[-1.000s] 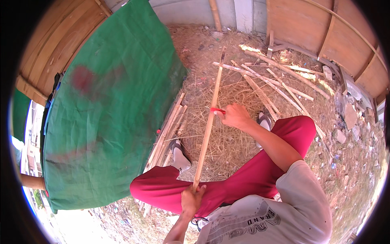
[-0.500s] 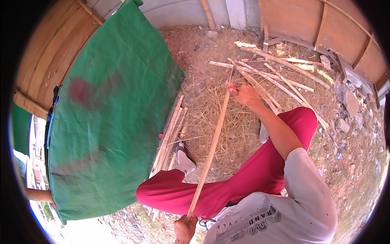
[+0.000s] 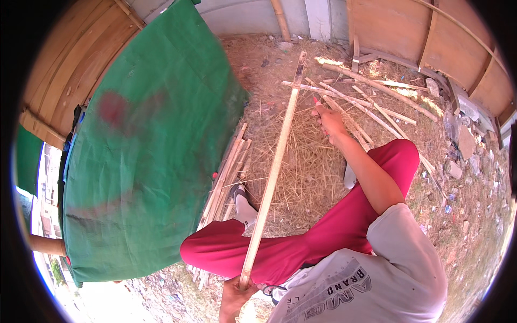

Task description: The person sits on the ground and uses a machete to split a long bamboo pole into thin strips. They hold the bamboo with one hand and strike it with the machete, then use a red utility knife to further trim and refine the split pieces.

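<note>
A long bamboo strip (image 3: 273,180) slants from my lap up over the straw, its far end darkened. My left hand (image 3: 237,295) is closed around the strip's near end, beside my left thigh. To the right of the strip, apart from it, my right hand (image 3: 329,123) is closed on a small red-handled tool (image 3: 316,100). Only a bit of red shows above the fingers; the rest of the tool is hidden or too small to make out. Straw-like shavings (image 3: 301,172) cover the ground between my bent legs.
Several bamboo strips (image 3: 225,175) lie by my left foot, next to a large green sheet (image 3: 151,161). More poles and strips (image 3: 371,110) are strewn at the far right. Wooden panels (image 3: 452,43) and a pale wall stand behind; rubble (image 3: 466,139) lies along the right side.
My right hand with the red-handled tool has come off the strip, a little to the right. The strip's far end has shifted farther away; my left hand has moved slightly left.
</note>
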Tool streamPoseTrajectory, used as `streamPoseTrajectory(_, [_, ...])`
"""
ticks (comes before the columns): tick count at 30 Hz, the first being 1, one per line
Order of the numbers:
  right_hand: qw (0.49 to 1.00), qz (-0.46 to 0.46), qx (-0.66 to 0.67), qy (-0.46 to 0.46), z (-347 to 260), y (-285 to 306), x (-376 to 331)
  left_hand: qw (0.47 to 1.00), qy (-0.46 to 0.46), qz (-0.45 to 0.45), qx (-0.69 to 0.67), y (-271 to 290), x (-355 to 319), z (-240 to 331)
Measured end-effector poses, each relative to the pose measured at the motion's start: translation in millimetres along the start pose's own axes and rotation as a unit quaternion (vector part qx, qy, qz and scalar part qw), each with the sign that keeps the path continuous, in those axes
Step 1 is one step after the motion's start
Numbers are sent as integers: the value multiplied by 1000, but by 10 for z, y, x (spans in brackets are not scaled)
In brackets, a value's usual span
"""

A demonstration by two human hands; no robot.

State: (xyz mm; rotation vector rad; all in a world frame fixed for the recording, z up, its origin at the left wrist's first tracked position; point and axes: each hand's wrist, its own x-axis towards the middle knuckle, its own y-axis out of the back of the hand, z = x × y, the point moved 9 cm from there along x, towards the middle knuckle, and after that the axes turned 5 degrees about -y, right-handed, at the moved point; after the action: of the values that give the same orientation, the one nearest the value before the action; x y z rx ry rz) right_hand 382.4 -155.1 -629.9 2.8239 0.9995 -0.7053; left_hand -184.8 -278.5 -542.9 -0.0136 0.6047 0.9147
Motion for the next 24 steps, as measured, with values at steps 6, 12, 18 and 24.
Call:
streamPoseTrajectory(6, [940,-128,-211,235,-300,-639,-1260,1000,-6,3,-26,-215,693,460])
streamPoseTrajectory(12, [853,-238,-326,332,-220,-942,-1937,999,-31,1,-19,-567,1446,971])
streamPoseTrajectory(18, [804,-237,-425,341,-77,-1040,-1924,998,-47,-26,-17,-841,1968,1090])
streamPoseTrajectory(24, [780,-171,-478,366,-80,-945,-1761,996,-68,-26,42,-967,2014,1077])
